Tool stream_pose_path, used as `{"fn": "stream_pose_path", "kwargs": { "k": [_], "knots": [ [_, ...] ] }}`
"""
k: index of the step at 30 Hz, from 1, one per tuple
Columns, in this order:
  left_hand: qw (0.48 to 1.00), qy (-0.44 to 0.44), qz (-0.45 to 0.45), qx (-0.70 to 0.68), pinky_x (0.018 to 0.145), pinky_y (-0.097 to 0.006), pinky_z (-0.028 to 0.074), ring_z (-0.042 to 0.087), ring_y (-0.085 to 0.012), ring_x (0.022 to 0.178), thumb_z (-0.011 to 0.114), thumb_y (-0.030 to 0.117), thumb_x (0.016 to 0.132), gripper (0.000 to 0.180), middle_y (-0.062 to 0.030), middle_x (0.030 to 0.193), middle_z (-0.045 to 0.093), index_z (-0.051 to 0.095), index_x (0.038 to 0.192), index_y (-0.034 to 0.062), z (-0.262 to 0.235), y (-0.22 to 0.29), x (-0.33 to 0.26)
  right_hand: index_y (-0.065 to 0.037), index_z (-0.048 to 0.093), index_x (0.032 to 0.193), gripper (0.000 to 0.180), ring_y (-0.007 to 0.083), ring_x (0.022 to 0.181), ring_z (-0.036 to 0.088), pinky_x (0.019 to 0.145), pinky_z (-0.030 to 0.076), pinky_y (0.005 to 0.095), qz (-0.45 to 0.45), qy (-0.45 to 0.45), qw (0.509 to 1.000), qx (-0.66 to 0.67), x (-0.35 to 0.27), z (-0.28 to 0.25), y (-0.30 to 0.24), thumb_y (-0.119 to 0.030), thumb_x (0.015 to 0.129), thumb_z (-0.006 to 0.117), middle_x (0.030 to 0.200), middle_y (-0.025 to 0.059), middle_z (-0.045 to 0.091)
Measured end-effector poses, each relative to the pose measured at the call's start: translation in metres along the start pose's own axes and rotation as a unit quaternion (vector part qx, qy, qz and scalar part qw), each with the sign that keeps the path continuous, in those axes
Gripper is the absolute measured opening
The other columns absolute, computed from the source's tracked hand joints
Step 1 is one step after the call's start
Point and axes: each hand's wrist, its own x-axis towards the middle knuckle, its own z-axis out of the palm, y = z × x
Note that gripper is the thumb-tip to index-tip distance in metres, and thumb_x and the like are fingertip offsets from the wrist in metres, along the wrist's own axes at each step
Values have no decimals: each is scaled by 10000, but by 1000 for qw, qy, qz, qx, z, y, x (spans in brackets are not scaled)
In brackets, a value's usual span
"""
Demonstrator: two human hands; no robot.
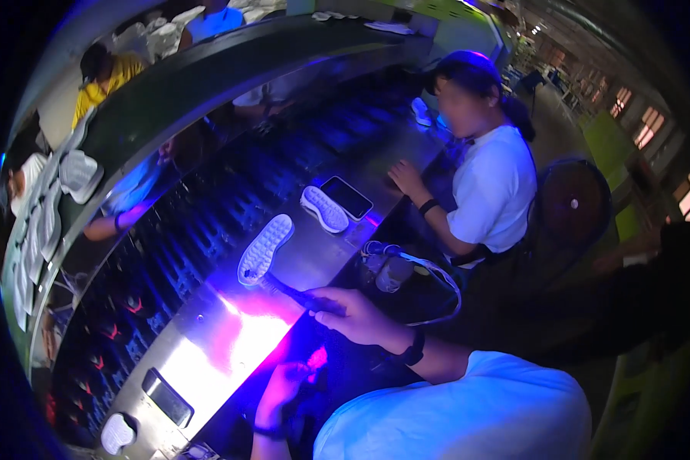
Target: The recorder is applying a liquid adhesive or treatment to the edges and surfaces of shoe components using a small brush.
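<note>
My right hand [353, 316] is closed around the dark handle of a brush [287, 291]. The brush's far end is right by the lower end of a white shoe sole [265, 249] on the metal bench; I cannot tell whether they touch. Nearer the lower edge, my left hand [282, 391] is by the bench's near side, its fingers curled in. A bright pink-lit spot shows at its fingertips; what it is, I cannot make out. Another white sole [324, 209] lies farther along, beside a dark phone [346, 198].
Strong violet-white light floods the metal bench [207, 360]. Another phone [168, 397] and a white sole [118, 433] lie at its lower left. A dark conveyor with slats [199, 207] runs behind, below a shelf of soles [80, 175]. A co-worker [491, 176] sits at right, near cables [445, 280].
</note>
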Motion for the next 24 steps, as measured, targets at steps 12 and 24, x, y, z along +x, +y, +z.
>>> {"fn": "stream_pose_path", "kwargs": {
  "k": [12, 24],
  "knots": [
    [985, 170, 5, -26, 1096, -359, 257, 362, -237, 1288, 405, 120, 961, 379, -142, 1352, 391, 418, 1314, -17, 15, 147, -101, -21, 598, 1260, 393, 210, 865, 678, 786, 531, 363, -115, -6, 993, -33, -2, 16, 9, -89, 884, 687, 958, 114, 699],
    [801, 476, 158, 325, 1040, -392, 472, 592, -268, 1179, 466, -85, 892, 368, -166, 1202, 560, 618, 1223, -33, 32, 145, -79, -5, 665, 1164, 292, 228, 956, 717, 815, 559, 357, -134, 45, 990, -5, 2, 17, 12, -198, 946, 671, 1093, 169, 717]
  ]
}}
